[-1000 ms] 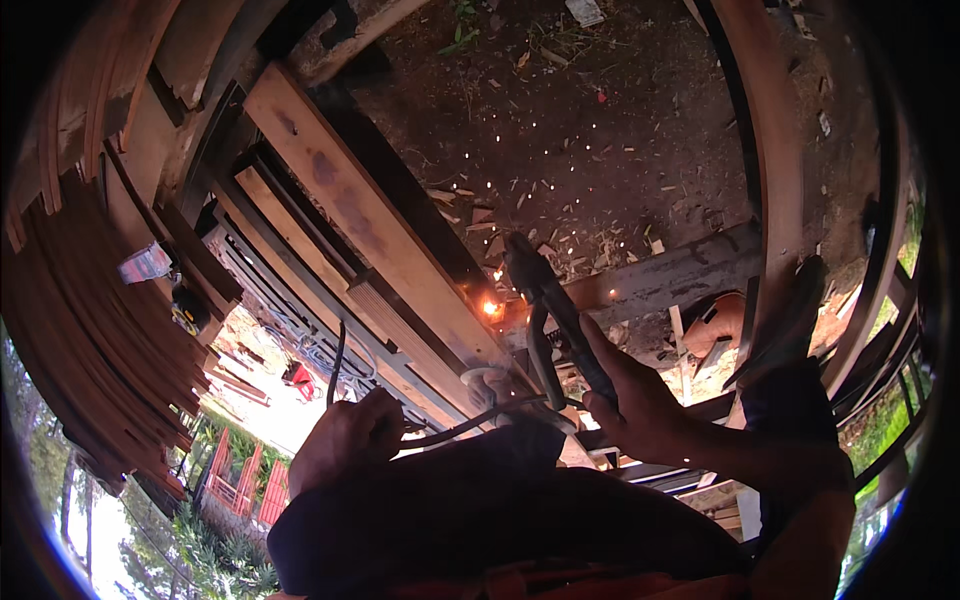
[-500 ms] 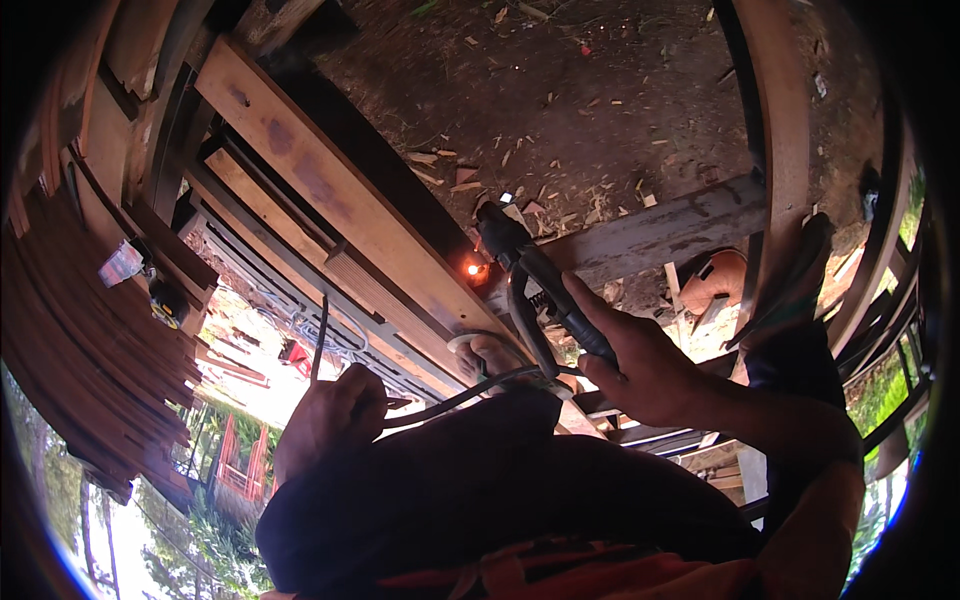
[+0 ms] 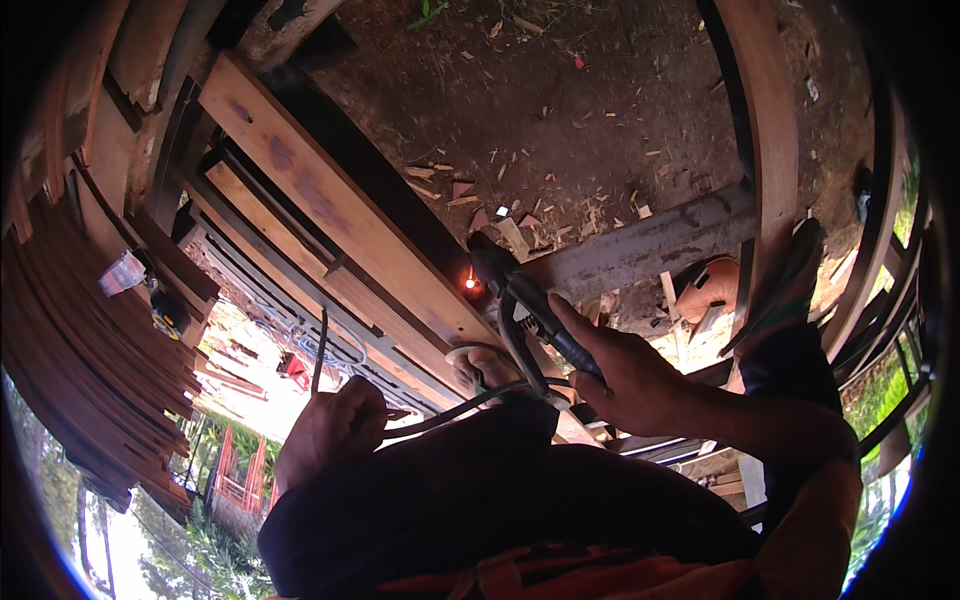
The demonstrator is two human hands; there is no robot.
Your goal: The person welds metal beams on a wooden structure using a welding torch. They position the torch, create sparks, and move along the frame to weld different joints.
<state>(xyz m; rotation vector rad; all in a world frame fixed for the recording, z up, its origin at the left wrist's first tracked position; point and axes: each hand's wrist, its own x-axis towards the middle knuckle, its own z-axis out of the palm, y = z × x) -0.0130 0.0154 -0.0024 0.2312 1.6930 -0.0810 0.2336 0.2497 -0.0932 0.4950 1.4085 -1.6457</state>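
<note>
My right hand [image 3: 635, 380] is wrapped round the black handle of a welding electrode holder [image 3: 540, 310], index finger stretched along it. Its dark head points away from me to the upper left. Beside the head, a small orange-white glow [image 3: 470, 283] burns at the edge of a dark metal beam [image 3: 400, 205]; the electrode itself cannot be made out. A dark cable [image 3: 455, 410] runs from the holder's handle to my left hand [image 3: 340, 425], which is closed in a fist round it. A thin dark length sticks up from that fist, probably the same cable.
A long wooden plank [image 3: 310, 180] lies along the dark beam. A grey metal beam [image 3: 650, 240] crosses to a curved-looking upright beam [image 3: 765, 130]. Stacked brown lengths [image 3: 90, 330] fill the left. Wood chips litter the dirt ground [image 3: 560, 110]. My foot [image 3: 485, 368] rests near the plank.
The electrode holder and my right hand have shifted slightly left and down in the picture, the glow with them. My left hand keeps its grip, a little lower in the picture.
</note>
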